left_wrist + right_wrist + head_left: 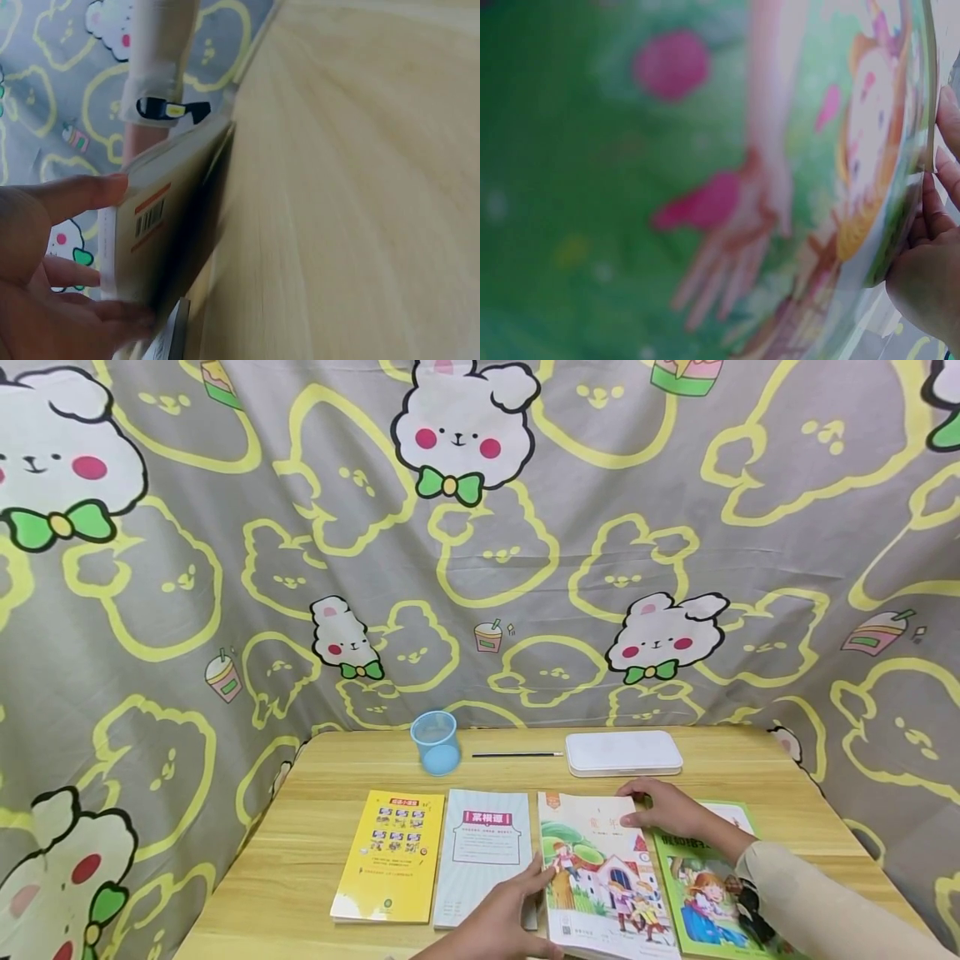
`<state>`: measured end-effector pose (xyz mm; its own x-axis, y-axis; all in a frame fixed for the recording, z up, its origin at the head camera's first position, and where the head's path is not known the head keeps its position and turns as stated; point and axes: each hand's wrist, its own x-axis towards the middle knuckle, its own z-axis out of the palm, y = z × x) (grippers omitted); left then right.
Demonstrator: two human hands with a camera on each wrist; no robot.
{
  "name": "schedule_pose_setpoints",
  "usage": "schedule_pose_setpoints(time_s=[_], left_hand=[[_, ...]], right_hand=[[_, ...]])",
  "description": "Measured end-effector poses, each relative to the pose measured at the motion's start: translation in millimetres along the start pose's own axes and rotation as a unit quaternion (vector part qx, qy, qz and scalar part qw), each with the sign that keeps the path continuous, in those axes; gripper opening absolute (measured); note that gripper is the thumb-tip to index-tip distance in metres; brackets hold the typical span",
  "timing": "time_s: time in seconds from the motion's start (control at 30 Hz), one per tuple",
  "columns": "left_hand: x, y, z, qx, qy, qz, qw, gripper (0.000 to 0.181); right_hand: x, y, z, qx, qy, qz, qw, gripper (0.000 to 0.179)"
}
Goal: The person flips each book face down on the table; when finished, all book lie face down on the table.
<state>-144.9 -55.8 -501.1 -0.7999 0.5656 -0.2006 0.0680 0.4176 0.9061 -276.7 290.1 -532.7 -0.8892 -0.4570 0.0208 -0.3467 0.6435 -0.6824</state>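
Both hands are at a thick, pale-covered book (pixel 600 877) with painted children and a house, third from the left in the row. My left hand (pixel 501 914) grips its left edge near the lower corner. In the left wrist view, the thumb (pixel 86 196) lies on one side and fingers reach underneath; the book's barcode side (pixel 154 217) tilts off the wooden surface. At the upper right edge, my right hand (pixel 667 814) holds the book with curled fingers. The green picture book (pixel 701 893) lies partly under the right forearm; a green illustrated cover (pixel 592 210) fills the right wrist view.
To the left lie a pale blue book (pixel 486 852) and a yellow book (pixel 393 860). Behind the row stand a blue mesh cup (pixel 437 745), a thin dark pen or brush (pixel 513 754) and a white case (pixel 624 753). A patterned curtain (pixel 480 560) borders the wooden table (pixel 285 860).
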Motion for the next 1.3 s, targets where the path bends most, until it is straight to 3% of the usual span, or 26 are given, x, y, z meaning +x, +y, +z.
schedule_pose_setpoints(time_s=[0.13,0.23,0.5,0.73,1.0,1.3], left_hand=[[1.5,3.6,2.1,-0.096,0.007,-0.021,0.9951,0.092],[1.6,5.9,3.3,-0.138,0.015,-0.027,0.9899,0.091],[-1.4,6.8,4.3,-0.245,0.000,-0.005,0.9696,0.091],[-1.2,4.5,4.8,-0.290,-0.012,0.019,0.9566,0.090],[-3.0,3.4,4.0,-0.285,-0.007,0.024,0.9582,0.088],[-4.0,2.8,8.0,-0.355,-0.006,0.014,0.9347,0.093]], right_hand=[[0.3,1,0,0.001,0.003,0.000,1.0000,0.044],[0.3,1,0,0.000,0.003,0.001,1.0000,0.044],[-0.5,1,0,0.000,0.007,0.005,1.0000,0.045],[-0.9,-1,0,0.006,0.005,0.004,1.0000,0.046],[0.0,-13,-4,0.002,-0.023,-0.023,0.9995,0.041],[5.2,-39,0,-0.097,-0.020,-0.009,0.9951,0.058]])
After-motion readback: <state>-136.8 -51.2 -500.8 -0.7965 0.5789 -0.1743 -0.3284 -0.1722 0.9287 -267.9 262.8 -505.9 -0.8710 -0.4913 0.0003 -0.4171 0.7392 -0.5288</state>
